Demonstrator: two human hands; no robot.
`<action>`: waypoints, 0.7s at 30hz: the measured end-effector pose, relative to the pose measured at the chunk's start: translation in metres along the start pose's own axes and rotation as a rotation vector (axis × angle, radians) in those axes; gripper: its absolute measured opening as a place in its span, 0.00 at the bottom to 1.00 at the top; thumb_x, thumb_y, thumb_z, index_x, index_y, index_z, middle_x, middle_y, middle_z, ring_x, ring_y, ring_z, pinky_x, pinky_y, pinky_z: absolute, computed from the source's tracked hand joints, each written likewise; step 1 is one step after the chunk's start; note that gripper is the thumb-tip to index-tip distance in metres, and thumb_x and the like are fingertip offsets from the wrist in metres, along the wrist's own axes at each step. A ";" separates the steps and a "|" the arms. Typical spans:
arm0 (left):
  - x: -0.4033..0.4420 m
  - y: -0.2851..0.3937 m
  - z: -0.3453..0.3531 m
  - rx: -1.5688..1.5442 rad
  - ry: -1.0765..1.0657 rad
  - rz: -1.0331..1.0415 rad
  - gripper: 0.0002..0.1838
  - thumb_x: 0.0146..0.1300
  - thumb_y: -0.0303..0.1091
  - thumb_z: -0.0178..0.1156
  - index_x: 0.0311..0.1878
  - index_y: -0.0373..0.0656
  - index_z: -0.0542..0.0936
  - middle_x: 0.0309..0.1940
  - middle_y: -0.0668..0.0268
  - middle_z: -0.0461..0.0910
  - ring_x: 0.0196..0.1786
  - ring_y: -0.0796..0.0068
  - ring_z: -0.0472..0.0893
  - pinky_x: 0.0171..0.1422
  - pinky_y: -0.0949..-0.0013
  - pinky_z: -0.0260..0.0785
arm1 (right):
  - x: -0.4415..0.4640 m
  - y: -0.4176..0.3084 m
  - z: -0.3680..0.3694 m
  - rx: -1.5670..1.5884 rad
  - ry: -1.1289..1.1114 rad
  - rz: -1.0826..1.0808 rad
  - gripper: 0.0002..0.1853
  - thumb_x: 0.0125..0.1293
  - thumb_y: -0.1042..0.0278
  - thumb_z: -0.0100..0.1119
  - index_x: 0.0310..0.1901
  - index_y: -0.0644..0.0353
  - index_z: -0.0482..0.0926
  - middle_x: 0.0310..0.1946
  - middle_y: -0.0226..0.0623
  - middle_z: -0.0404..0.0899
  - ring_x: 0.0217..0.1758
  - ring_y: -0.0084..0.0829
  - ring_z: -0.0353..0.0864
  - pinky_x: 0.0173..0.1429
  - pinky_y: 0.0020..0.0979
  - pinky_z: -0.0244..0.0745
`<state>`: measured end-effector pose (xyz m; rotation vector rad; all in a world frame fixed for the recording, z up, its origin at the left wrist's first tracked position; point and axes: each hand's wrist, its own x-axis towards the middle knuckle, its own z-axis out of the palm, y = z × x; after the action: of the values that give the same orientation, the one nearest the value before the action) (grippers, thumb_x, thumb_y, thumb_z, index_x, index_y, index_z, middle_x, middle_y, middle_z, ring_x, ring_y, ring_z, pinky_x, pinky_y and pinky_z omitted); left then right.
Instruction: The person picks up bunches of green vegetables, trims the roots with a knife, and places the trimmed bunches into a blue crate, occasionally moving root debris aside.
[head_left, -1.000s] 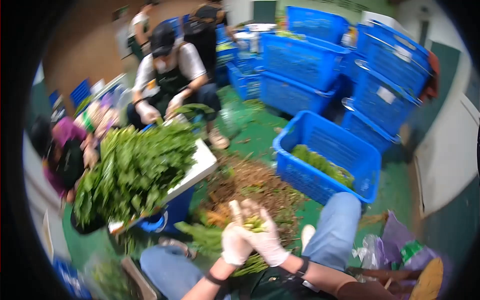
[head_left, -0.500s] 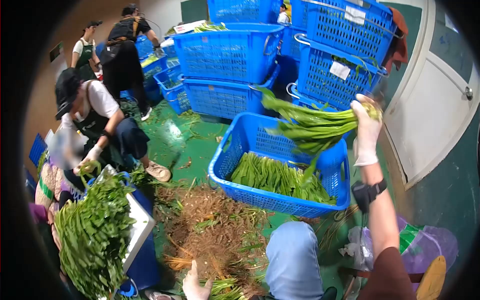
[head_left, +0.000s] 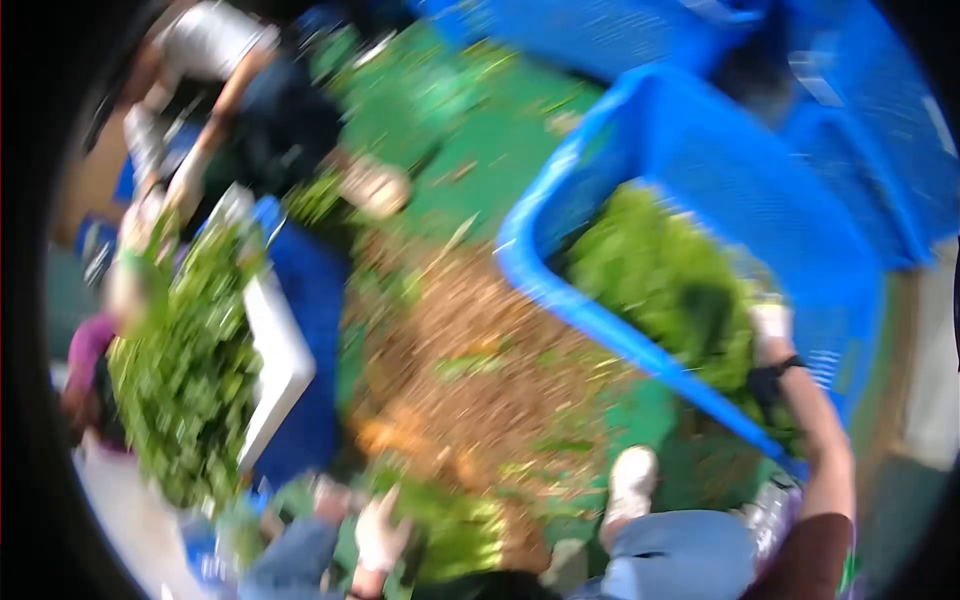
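Holding the white-gloved right hand [head_left: 772,325] inside a blue basket [head_left: 770,190], at the edge of the leafy greens [head_left: 655,260] lying there, too blurred to tell whether gripping or loose; spreading wide the fingers of the left hand [head_left: 382,535], low and just beside a bright green bunch [head_left: 460,530]; facing brown trimmings [head_left: 480,370] strewn across a green floor [head_left: 475,195], opposite a bent co-worker [head_left: 215,45] in white sleeves.

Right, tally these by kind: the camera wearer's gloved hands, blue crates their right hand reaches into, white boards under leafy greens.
Gloved hands: 2 (left hand, right hand)
Blue crate: 1
White board under leafy greens: 1
Total: 4
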<state>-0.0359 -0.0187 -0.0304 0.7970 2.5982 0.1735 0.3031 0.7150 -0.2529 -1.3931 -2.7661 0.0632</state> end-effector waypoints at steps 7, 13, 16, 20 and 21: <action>0.030 -0.002 0.018 -0.025 0.073 -0.028 0.27 0.53 0.32 0.65 0.60 0.49 0.77 0.51 0.58 0.79 0.53 0.56 0.77 0.58 0.58 0.69 | 0.038 -0.021 0.002 0.154 0.075 0.607 0.35 0.56 0.46 0.66 0.58 0.64 0.75 0.52 0.45 0.80 0.52 0.39 0.81 0.53 0.39 0.74; 0.089 -0.023 0.059 0.033 0.104 0.179 0.15 0.52 0.24 0.60 0.45 0.47 0.80 0.47 0.61 0.79 0.50 0.56 0.77 0.56 0.57 0.69 | 0.062 0.050 0.011 0.435 0.207 0.595 0.54 0.49 0.41 0.72 0.66 0.78 0.61 0.62 0.56 0.71 0.66 0.44 0.70 0.68 0.38 0.63; 0.096 -0.017 0.056 -0.132 -0.057 0.561 0.12 0.49 0.24 0.58 0.39 0.44 0.80 0.37 0.61 0.81 0.41 0.56 0.80 0.45 0.58 0.73 | 0.050 0.024 -0.101 0.642 -0.021 0.616 0.39 0.55 0.45 0.68 0.57 0.73 0.73 0.53 0.44 0.77 0.54 0.35 0.74 0.61 0.31 0.66; 0.052 -0.001 0.097 0.122 -0.365 0.870 0.28 0.52 0.35 0.62 0.60 0.45 0.75 0.46 0.58 0.79 0.46 0.57 0.79 0.47 0.61 0.75 | 0.015 -0.006 -0.191 0.780 0.325 0.318 0.25 0.68 0.63 0.58 0.63 0.66 0.71 0.60 0.38 0.74 0.64 0.27 0.70 0.68 0.29 0.61; 0.045 0.000 0.106 0.166 -0.403 0.835 0.28 0.53 0.36 0.62 0.60 0.45 0.74 0.49 0.57 0.77 0.48 0.55 0.78 0.48 0.60 0.74 | 0.001 -0.023 -0.215 0.777 0.341 0.309 0.25 0.68 0.63 0.58 0.63 0.66 0.71 0.60 0.38 0.74 0.64 0.27 0.70 0.68 0.29 0.61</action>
<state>-0.0248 0.0058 -0.1425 1.7340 1.7923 0.0229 0.2966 0.7055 -0.0372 -1.3922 -1.8938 0.7383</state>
